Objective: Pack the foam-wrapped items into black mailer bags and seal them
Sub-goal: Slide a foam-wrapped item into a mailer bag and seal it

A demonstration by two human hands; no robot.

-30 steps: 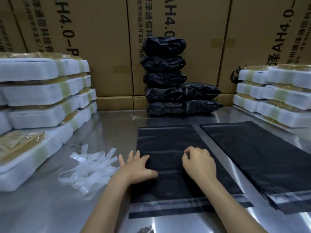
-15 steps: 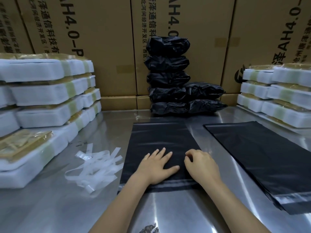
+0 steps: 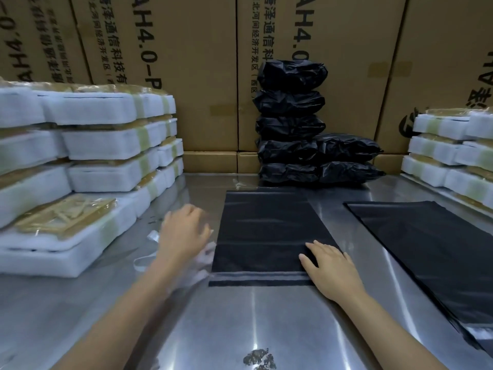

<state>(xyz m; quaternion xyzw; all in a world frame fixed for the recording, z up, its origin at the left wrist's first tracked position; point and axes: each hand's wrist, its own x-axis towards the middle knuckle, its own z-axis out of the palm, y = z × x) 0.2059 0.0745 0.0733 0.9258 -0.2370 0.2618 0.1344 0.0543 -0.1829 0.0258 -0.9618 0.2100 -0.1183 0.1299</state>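
An empty black mailer bag (image 3: 266,231) lies flat on the steel table (image 3: 240,321), its grey seal strip toward me. My right hand (image 3: 330,271) rests flat on the bag's near right corner, fingers spread. My left hand (image 3: 184,233) is blurred in the air left of the bag, over the white strips, fingers loosely apart and holding nothing. Foam-wrapped items (image 3: 69,231) are stacked at the left; the nearest one lies just left of my left hand. More foam-wrapped items (image 3: 448,156) are stacked at the right.
A pile of flat black mailer bags (image 3: 437,252) lies to the right. Packed black bags (image 3: 290,124) are stacked at the back against cardboard boxes (image 3: 186,62). Loose white peel-off strips (image 3: 152,252) lie under my left hand. A dark smudge (image 3: 260,360) marks the table near me.
My left hand has lifted off the bag and swung left toward the foam stack. My right hand has opened flat on the bag's near right corner. The view has shifted left.
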